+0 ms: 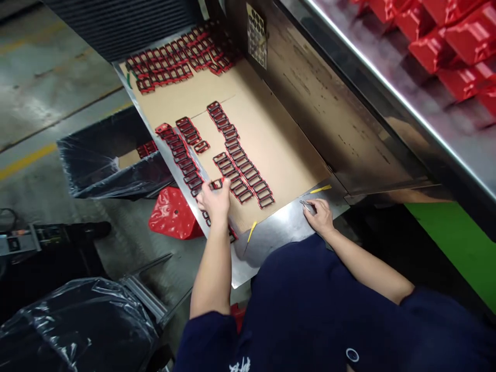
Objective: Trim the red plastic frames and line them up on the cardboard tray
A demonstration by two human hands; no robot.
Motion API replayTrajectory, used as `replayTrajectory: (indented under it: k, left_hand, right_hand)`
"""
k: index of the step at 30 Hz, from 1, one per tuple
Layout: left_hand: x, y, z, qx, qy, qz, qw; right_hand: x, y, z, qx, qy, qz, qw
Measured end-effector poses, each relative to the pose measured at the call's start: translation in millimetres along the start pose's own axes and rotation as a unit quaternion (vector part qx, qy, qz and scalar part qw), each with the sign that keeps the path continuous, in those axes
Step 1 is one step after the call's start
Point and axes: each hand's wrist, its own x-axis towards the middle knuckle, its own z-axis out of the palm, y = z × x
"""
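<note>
My left hand (215,200) is over the left edge of the worktop, its fingers closed on a small red-and-black rectangular frame (217,183). Under and beside that hand runs a slanting row of similar frames (182,155), partly covered by it. To its right, two more rows of frames (248,170) lie side by side on the brown cardboard sheet (287,150). My right hand (321,216) rests at the front right, closed around a small pointed metal tool (304,202) whose exact kind I cannot make out. Close to that hand is a yellow-handled tool (321,189).
A second yellow-handled tool (251,231) lies at the front metal edge (271,227). Many frames (166,62) line the back. Left of the worktop stand a plastic-lined bin (112,181) and a red container (174,214). Red parts (449,46) fill the upper right, above a panel (329,103).
</note>
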Motion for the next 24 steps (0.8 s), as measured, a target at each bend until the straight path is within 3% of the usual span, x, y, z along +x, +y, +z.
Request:
replayTrajectory:
  k: [4, 8, 14, 20, 24]
  left_hand:
    - [101.5, 39.4, 10.6, 0.066, 0.052, -0.035, 0.996]
    - [150.7, 59.6, 23.0, 0.115, 0.062, -0.059, 0.990]
    - [175.6, 61.1, 43.1, 0.177, 0.054, -0.067, 0.981]
    - [186.5, 54.1, 48.1, 0.212, 0.066, -0.058, 0.973]
    - [184.4, 50.8, 50.6, 0.211, 0.087, -0.007, 0.974]
  right_hand:
    - [-4.5, 6.1, 4.2, -0.019, 0.026, -0.059, 0.998]
    - [-6.1, 7.3, 6.8, -0.036, 0.054, -0.104, 0.992]
    - [-5.4, 9.2, 11.5, -0.050, 0.086, -0.142, 0.985]
    - [-5.2, 12.4, 15.1, -0.057, 0.102, -0.162, 0.980]
    - [-5.1, 12.5, 15.1, -0.060, 0.103, -0.173, 0.978]
